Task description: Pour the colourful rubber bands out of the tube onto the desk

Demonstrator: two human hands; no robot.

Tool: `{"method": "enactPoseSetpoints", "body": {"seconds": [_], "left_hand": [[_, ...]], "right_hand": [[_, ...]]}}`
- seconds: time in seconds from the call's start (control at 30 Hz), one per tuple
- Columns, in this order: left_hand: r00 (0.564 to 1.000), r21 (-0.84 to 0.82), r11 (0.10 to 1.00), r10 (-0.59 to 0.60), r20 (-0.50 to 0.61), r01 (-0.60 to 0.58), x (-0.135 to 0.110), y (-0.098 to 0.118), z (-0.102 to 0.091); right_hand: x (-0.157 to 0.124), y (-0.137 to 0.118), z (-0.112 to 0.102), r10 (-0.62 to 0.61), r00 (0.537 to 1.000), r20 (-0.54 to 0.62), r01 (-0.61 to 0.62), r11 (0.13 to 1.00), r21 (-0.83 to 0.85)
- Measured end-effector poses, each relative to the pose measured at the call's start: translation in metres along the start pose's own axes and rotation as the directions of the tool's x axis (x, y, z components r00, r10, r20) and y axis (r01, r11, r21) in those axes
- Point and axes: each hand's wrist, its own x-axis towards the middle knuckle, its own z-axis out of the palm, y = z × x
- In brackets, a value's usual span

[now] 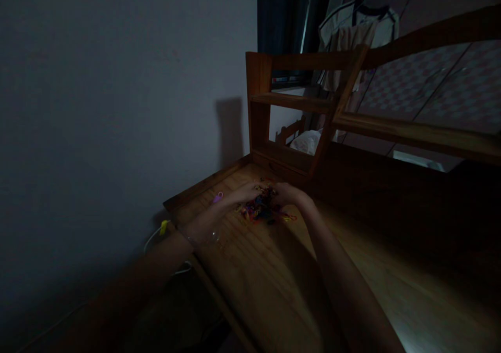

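Note:
A small heap of colourful little pieces (261, 210), red, yellow, pink and dark ones, lies on the wooden desk (274, 274) near its far left corner. My left hand (247, 191) rests at the heap's left edge, its fingers curled toward the pile. My right hand (287, 193) is at the heap's right edge, fingers bent down into the pieces. The room is dim, so what the fingers grip, if anything, is hidden. A single pink piece (217, 197) lies apart, left of my left hand.
A wooden shelf unit (289, 102) stands at the desk's back edge. A white bag (306, 142) lies behind it. Clothes (358, 29) hang at the back. A white cable with a yellow clip (163, 227) hangs off the desk's left side by the grey wall.

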Motion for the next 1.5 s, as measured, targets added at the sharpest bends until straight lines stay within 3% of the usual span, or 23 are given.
{"method": "enactPoseSetpoints", "body": {"seconds": [0.07, 0.17, 0.37, 0.47, 0.6, 0.7, 0.77, 0.9, 1.03, 1.1, 1.17, 1.3, 1.5], "left_hand": [[1.0, -0.118, 0.993, -0.005, 0.012, 0.006, -0.005, 0.004, -0.01], [0.997, -0.161, 0.987, 0.012, 0.08, 0.001, -0.012, 0.006, -0.022], [0.961, 0.038, 0.992, 0.109, 0.254, -0.122, -0.023, -0.004, -0.032], [0.975, 0.241, 0.96, 0.093, 0.201, -0.141, -0.03, -0.009, -0.025], [0.999, 0.413, 0.91, 0.012, 0.041, -0.028, -0.032, -0.011, -0.004], [0.995, 0.433, 0.898, 0.096, -0.014, -0.081, -0.025, -0.014, 0.011], [0.993, 0.423, 0.901, 0.118, -0.03, -0.094, -0.019, -0.017, 0.017], [0.997, 0.307, 0.952, 0.035, -0.071, -0.012, -0.007, -0.018, 0.018], [0.994, -0.086, 0.994, -0.068, -0.087, 0.061, -0.002, -0.016, 0.01], [0.993, -0.324, 0.942, -0.107, -0.049, 0.086, -0.003, -0.016, 0.004], [0.993, -0.454, 0.886, -0.115, -0.012, 0.097, -0.006, -0.015, -0.004], [0.994, -0.445, 0.891, -0.053, 0.093, 0.089, -0.014, -0.013, -0.02], [0.978, -0.112, 0.99, 0.104, 0.18, -0.084, -0.024, -0.016, -0.031]], "right_hand": [[0.002, 0.0, -0.001, -0.043, 0.999, -0.028, 0.044, 0.997, 0.056], [-0.001, 0.003, -0.005, -0.096, 0.994, -0.052, 0.102, 0.987, 0.128], [-0.013, 0.012, -0.017, -0.261, 0.965, 0.015, 0.222, 0.849, 0.479], [-0.008, 0.021, -0.016, -0.218, 0.976, 0.028, 0.184, 0.879, 0.439], [0.005, 0.029, -0.005, -0.102, 0.992, -0.076, 0.115, 0.972, 0.204], [0.013, 0.026, 0.003, -0.081, 0.989, -0.126, 0.102, 0.98, 0.173], [0.018, 0.022, 0.008, -0.081, 0.985, -0.15, 0.11, 0.973, 0.2], [0.027, 0.019, 0.017, -0.084, 0.984, -0.157, 0.13, 0.942, 0.31], [0.029, 0.019, 0.021, -0.055, 0.985, -0.162, 0.124, 0.882, 0.455], [0.026, 0.02, 0.018, -0.033, 0.983, -0.18, 0.123, 0.847, 0.518], [0.02, 0.022, 0.011, -0.018, 0.982, -0.189, 0.124, 0.817, 0.563], [0.005, 0.03, -0.005, -0.024, 0.989, -0.146, 0.107, 0.8, 0.591], [-0.005, 0.046, -0.016, 0.062, 0.991, -0.12, -0.007, 0.909, 0.417]]}}
